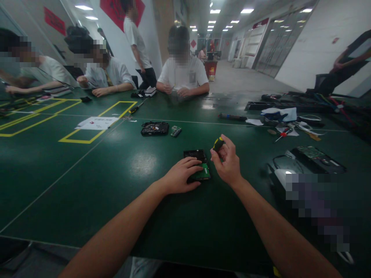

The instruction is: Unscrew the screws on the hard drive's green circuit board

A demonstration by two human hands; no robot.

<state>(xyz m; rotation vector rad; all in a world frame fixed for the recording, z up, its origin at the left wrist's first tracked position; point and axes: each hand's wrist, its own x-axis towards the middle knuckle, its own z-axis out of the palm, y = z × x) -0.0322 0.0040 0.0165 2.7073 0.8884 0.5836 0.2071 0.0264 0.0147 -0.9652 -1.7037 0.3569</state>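
Note:
On the green table, a small black device (206, 170) with a green circuit board faces up. My left hand (183, 174) lies across it with fingers stretched out, covering its left and middle parts. Just to the right, my right hand (228, 164) is closed around a screwdriver (218, 144) with a black and yellow handle, raised above the table. The screwdriver's shaft and tip do not show. Farther off lie another opened black device (154, 128) and a loose small circuit board (176, 131).
A larger black panel with a circuit board (319, 158) lies at the right, beside a partly blurred-out object. Tools, including a red-handled screwdriver (284, 134), and cables are at the back right. White paper (97, 122) lies on the left. Several people sit or stand beyond.

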